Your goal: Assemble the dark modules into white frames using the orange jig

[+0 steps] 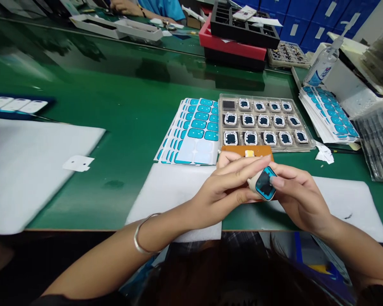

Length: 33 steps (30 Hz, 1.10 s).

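Observation:
Between both hands is a small white rounded-square device casing (265, 183), its dark face rimmed in blue and turned toward me. My left hand (231, 178) grips it from the left, fingers along its back and thumb beneath. My right hand (295, 189) holds the other side, with the thumb pressed on the dark face. Just behind the hands lies an orange-brown block (268, 151) with a yellow patch, partly hidden by the fingers. Beyond it sits a clear plastic tray (298, 146) with rows of similar white and black parts. Sheets of blue stickers (196, 131) lie left of the tray.
White foam sheets (166, 182) cover parts of the green table (121, 102). At the right stand more sticker sheets (330, 112), a spray bottle (324, 63) and stacked clear trays (376, 138). Black and red trays (236, 46) are piled behind. Another person's hand (126, 6) shows across the table.

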Tool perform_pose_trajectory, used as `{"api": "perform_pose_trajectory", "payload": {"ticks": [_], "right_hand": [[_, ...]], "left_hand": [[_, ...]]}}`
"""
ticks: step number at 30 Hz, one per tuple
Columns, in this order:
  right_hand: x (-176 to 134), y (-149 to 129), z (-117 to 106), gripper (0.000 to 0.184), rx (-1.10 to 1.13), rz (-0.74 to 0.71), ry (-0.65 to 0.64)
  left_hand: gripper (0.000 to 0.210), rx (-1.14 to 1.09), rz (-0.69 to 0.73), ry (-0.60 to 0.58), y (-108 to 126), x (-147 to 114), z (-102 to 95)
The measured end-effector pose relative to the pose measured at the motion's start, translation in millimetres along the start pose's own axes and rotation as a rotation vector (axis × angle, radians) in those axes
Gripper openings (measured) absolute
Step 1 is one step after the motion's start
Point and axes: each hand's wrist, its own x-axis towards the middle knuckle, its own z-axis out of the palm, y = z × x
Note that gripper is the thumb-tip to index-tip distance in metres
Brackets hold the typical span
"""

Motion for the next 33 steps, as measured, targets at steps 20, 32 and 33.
{"api": "perform_pose_trajectory", "payload": {"ticks": [20,32,33], "right_hand": [[-1.4,2.6,3.2,0.014,-0.033,-0.05,0.038],[-0.6,-0.9,2.3,0.01,-0.098,-0.121,-0.114],[-1.3,0.3,2.3,0.008,-0.119,-0.137,-0.119]], "left_hand": [[0.054,0.064,0.094,0.009,1.7,2.7,1.0],[0.052,-0.235,-0.041,-0.133,-1.4,4.9,-14.5],[0.051,-0.284,-0.082,-0.138,-1.3,5.0,-15.8]]}}
